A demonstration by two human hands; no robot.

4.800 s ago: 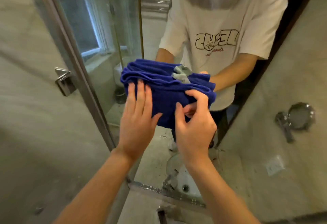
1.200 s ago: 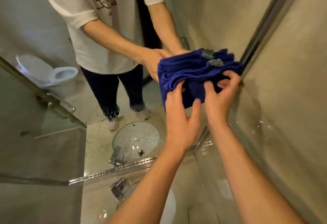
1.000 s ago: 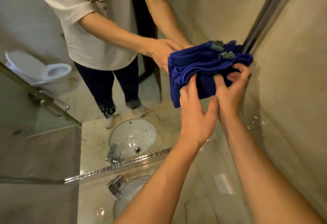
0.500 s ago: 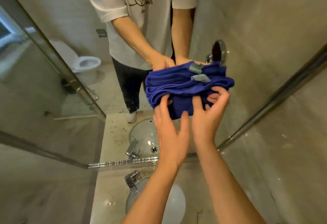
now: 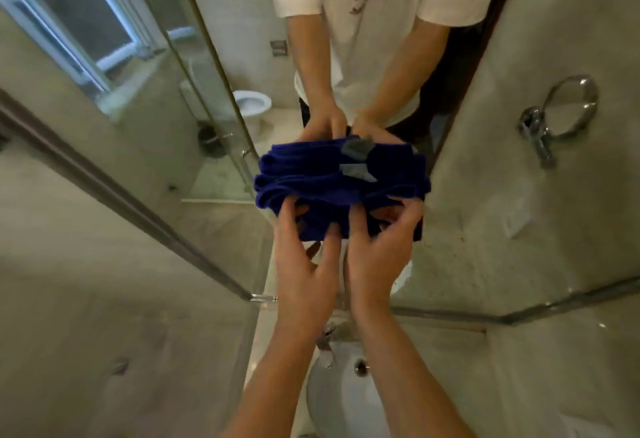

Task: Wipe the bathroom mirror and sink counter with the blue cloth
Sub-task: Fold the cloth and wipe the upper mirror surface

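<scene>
Blue cloth (image 5: 322, 181) partly behind right hand (image 5: 377, 257)

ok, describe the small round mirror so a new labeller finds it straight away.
Start from the big wall mirror the person faces, with the blue cloth held against it. Look right of the cloth and higher, on the grey wall: the small round mirror sits on a chrome arm. It is the only round chrome-rimmed thing there.

Both hands hold the bunched blue cloth (image 5: 341, 188) against the mirror (image 5: 242, 57). The left hand (image 5: 301, 264) presses with fairly straight fingers, and the right hand (image 5: 377, 257) pinches its lower edge. The white sink (image 5: 341, 399) sits below, between the forearms.
</scene>
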